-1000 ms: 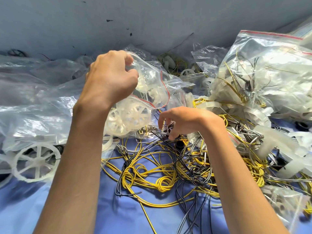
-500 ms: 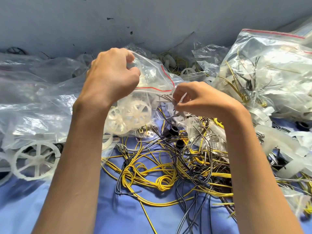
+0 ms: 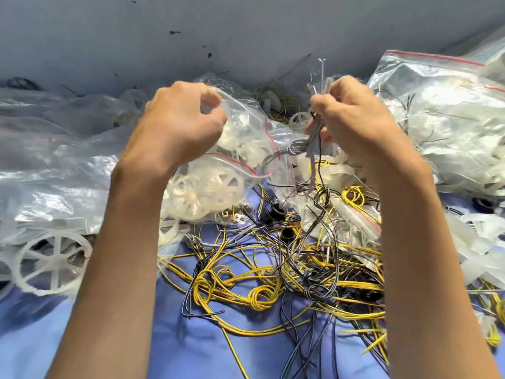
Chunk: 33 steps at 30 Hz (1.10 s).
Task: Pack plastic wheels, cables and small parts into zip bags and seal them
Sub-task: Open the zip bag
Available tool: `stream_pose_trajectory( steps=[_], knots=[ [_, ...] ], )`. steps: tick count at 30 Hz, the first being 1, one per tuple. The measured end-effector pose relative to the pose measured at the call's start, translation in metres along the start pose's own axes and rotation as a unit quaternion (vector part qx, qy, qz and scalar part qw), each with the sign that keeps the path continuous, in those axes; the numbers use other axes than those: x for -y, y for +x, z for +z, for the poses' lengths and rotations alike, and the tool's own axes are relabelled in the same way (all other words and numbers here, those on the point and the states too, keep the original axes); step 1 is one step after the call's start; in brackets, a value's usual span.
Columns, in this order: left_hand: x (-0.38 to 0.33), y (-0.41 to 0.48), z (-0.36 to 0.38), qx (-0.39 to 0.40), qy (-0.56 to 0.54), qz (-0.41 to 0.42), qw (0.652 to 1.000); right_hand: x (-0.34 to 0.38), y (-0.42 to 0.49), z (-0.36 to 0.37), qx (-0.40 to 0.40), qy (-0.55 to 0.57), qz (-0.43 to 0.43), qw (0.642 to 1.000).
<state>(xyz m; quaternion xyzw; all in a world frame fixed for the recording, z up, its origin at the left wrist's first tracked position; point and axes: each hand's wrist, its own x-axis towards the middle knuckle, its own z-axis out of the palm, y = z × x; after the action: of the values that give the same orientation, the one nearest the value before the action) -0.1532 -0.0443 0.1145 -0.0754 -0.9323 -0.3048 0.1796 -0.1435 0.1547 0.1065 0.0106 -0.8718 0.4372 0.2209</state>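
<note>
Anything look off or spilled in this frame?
No damage visible, but the yellow and grey cables lie in a loose tangle on the blue surface between the forearms, unbagged. The left hand holds a zip bag of wheels; the right hand grips a grey wire bundle beside it.

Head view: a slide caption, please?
Left hand pinches a zip bag of plastic wheels; right hand grips a grey cable bundle.

Clear bag (image 3: 246, 138), red-striped mouth open, rim pinched up by left hand (image 3: 177, 124); white spoked wheels (image 3: 207, 190) inside. Grey cable bundle (image 3: 314, 138) gripped in right hand (image 3: 352, 119), beside mouth. Yellow and black cables (image 3: 259, 283) tangled loose below.
</note>
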Motion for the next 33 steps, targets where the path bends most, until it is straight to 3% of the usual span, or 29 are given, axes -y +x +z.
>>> stream_pose_trajectory(
  steps=[9,14,20,33],
  knots=[
    [-0.009,-0.001,0.004,0.096,-0.013,0.053,0.994,0.002,-0.001,-0.006,-0.09,0.104,0.018,0.99],
    [-0.015,-0.004,0.008,0.137,-0.009,0.073,0.988,0.002,-0.005,-0.006,-0.048,0.109,0.023,0.993],
    [-0.018,-0.007,0.015,0.128,0.012,0.089,0.988,0.005,-0.004,-0.008,-0.039,0.056,0.003,0.998],
    [-0.028,-0.01,0.033,0.109,0.026,0.174,0.978,0.023,-0.011,-0.005,0.047,0.307,-0.006,0.951]
  ],
)
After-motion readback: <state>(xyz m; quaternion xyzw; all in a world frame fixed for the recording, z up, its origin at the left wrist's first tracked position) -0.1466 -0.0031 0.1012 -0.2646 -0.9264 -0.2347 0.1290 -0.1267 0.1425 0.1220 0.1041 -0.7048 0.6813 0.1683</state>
